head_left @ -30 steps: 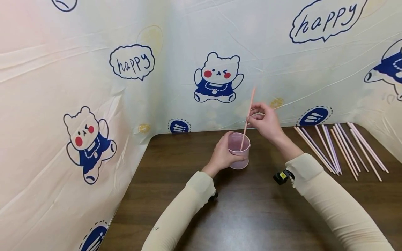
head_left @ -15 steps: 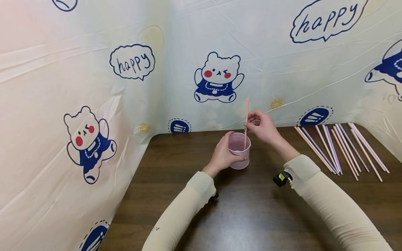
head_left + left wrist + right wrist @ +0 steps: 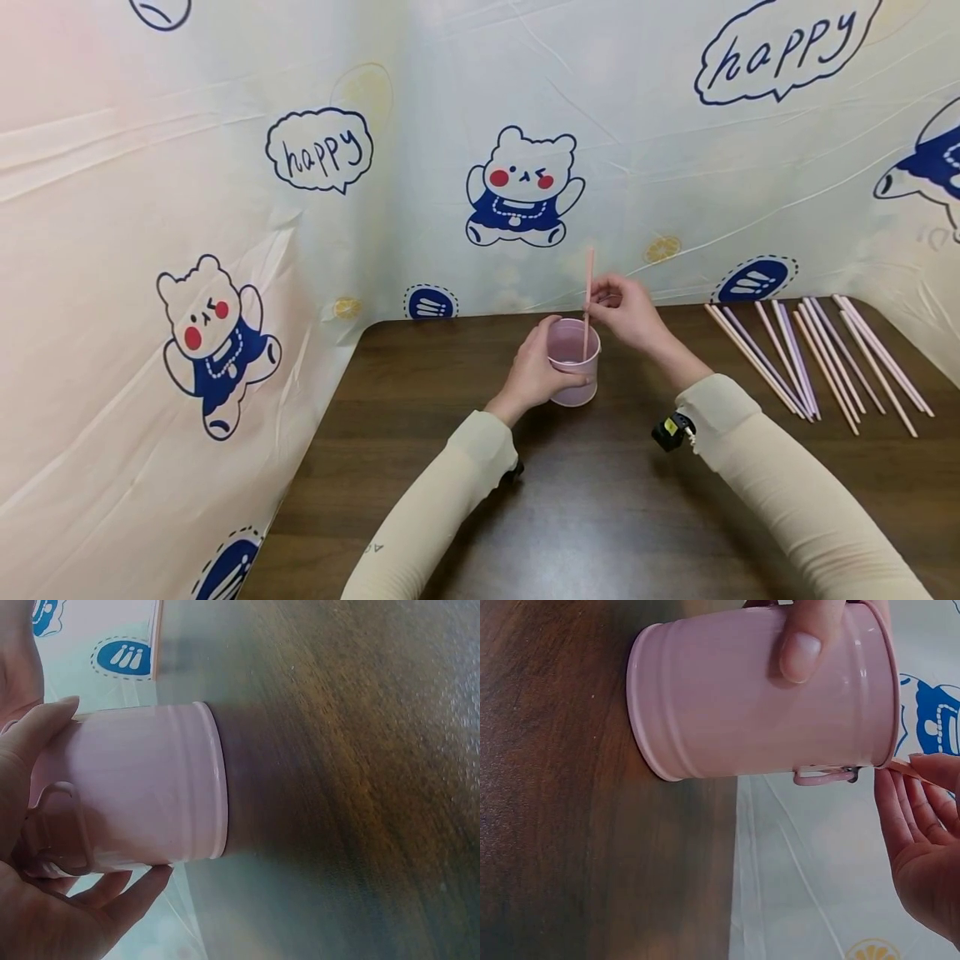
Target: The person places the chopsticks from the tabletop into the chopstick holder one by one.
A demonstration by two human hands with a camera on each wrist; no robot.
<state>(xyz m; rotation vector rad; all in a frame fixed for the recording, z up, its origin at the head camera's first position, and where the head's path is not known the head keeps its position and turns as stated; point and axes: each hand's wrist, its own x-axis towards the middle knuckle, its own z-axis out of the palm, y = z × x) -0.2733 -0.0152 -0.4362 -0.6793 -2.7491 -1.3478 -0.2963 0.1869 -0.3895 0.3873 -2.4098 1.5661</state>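
Note:
A small pink metal bucket point(image 3: 576, 390) stands upright on the table, its little side handle point(image 3: 825, 778) showing in the right wrist view. My left hand point(image 3: 534, 371) grips it from the left, thumb across the near side and fingers round the far side. My right hand point(image 3: 628, 312) is at the bucket's right rim. Between thumb and fingers it pinches a thin salmon-pink stick point(image 3: 589, 279), which stands nearly upright with its lower end inside the bucket. In the right wrist view most of that stick is hidden by the bucket and the fingers.
Several thin sticks point(image 3: 832, 358) in pink, white and purple tones lie side by side on the right of the brown wooden table point(image 3: 585, 508). A printed cloth point(image 3: 420, 217) with bears hangs behind the table and along its left side.
My right hand has come down and slightly left, lowering the pinched stick deeper into the bucket and turning it more upright. The left hand keeps its grip on the bucket.

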